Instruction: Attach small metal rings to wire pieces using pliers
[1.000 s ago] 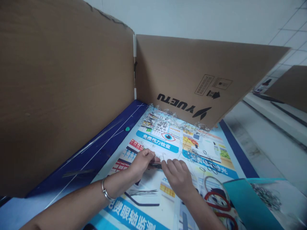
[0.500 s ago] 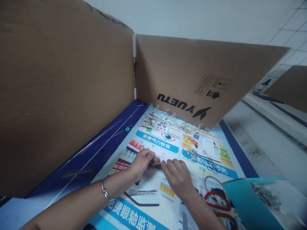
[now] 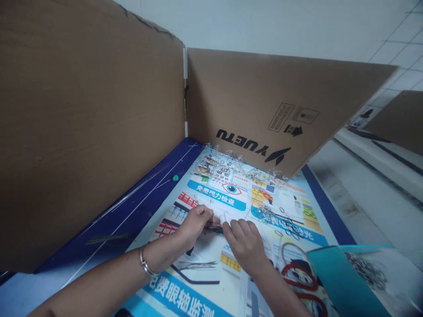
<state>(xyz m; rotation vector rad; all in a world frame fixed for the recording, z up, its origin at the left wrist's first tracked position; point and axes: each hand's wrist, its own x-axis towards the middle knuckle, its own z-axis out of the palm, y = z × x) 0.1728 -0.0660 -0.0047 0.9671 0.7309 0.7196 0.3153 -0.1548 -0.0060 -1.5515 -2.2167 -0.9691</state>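
Near edge: here we are over the printed sheet (image 3: 228,286), the left wrist with its silver bracelet (image 3: 145,263) crossing low on the left.
Right corner: red-handled scissors (image 3: 299,275) lie beside the right forearm, and against them stands a teal box (image 3: 343,275) with tangled metal pieces (image 3: 368,269) inside its rim.
Straight wires: a small bunch (image 3: 198,265) lies on the sheet below the hands, between the two forearms.
Left hand: here it is (image 3: 198,222), thumb and forefinger pressed together, pinching a thin wire (image 3: 214,218).
Right hand: facing it (image 3: 243,242), fingers curled in; what they grip is hidden, so I can't tell.
Between the hands: a narrow gap, a hooked wire (image 3: 225,215) rising at the right fingertips, a dark slim piece (image 3: 214,228) just below.
Side room: the wire-and-ring pile (image 3: 272,215) sits just past the right hand, limiting reach there; leftward, a blue border (image 3: 158,185) carries long wires and a green button (image 3: 175,178).
Far limit: clear pieces (image 3: 244,165) line the foot of the lettered cardboard panel (image 3: 264,97); the left cardboard panel (image 3: 92,132) walls that side, the two meeting at a taped corner.
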